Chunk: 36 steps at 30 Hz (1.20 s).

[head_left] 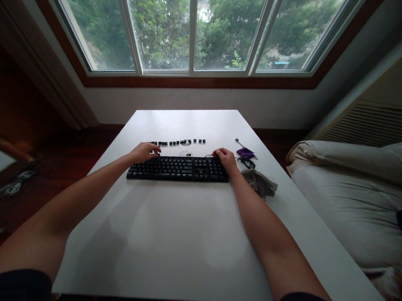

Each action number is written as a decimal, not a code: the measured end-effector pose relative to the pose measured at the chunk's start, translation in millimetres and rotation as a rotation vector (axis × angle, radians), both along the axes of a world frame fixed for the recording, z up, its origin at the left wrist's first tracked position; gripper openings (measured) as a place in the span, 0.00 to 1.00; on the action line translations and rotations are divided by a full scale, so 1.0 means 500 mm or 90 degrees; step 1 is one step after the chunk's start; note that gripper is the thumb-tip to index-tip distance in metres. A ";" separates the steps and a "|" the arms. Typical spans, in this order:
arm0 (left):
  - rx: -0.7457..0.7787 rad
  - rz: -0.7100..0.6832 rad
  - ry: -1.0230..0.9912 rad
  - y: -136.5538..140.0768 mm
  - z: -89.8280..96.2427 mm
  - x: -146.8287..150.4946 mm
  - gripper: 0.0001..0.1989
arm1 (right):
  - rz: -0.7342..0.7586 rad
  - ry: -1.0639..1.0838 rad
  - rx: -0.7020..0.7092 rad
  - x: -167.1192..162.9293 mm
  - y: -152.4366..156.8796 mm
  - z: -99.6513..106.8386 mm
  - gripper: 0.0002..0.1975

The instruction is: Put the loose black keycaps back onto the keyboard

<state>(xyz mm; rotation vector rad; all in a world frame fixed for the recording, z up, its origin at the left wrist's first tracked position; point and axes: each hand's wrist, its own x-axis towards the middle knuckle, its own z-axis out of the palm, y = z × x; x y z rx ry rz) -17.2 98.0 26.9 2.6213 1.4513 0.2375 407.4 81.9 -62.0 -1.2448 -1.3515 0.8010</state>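
A black full-size keyboard (179, 169) lies across the white table. At its back left corner is my left hand (144, 152), thumb and fingers bent close together; a tiny dark bit shows at the fingertips, too small to name. My right hand (225, 159) rests over the back right corner of the keyboard, its fingers curled together on that edge. Behind the keyboard runs a row of loose black keycaps (174, 143). Among them sits a small clear round dish (186, 142), with dark pieces at it. Another small pale round item (186, 154) lies close to the keyboard's back edge.
Right of the keyboard lie a grey cloth (261, 184), a coiled black cable (247, 163), a purple cloth-like item (245, 152) and a thin brush (238, 142). The white table (167, 240) stands before a window. A covered couch (339, 192) is on the right.
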 end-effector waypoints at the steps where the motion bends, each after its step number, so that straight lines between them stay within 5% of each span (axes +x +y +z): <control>1: -0.009 0.002 0.003 -0.008 0.000 -0.002 0.14 | 0.000 -0.001 0.001 0.000 0.000 0.000 0.15; 19: -0.078 0.037 0.024 -0.047 -0.008 -0.005 0.14 | 0.007 -0.020 0.006 -0.001 -0.005 0.009 0.14; 30: 0.050 -0.033 0.102 -0.052 -0.004 0.016 0.08 | -0.006 -0.033 -0.002 -0.005 -0.007 0.012 0.16; 36: -0.014 -0.004 0.035 -0.035 -0.022 0.005 0.11 | -0.001 -0.020 -0.009 -0.004 -0.003 0.007 0.16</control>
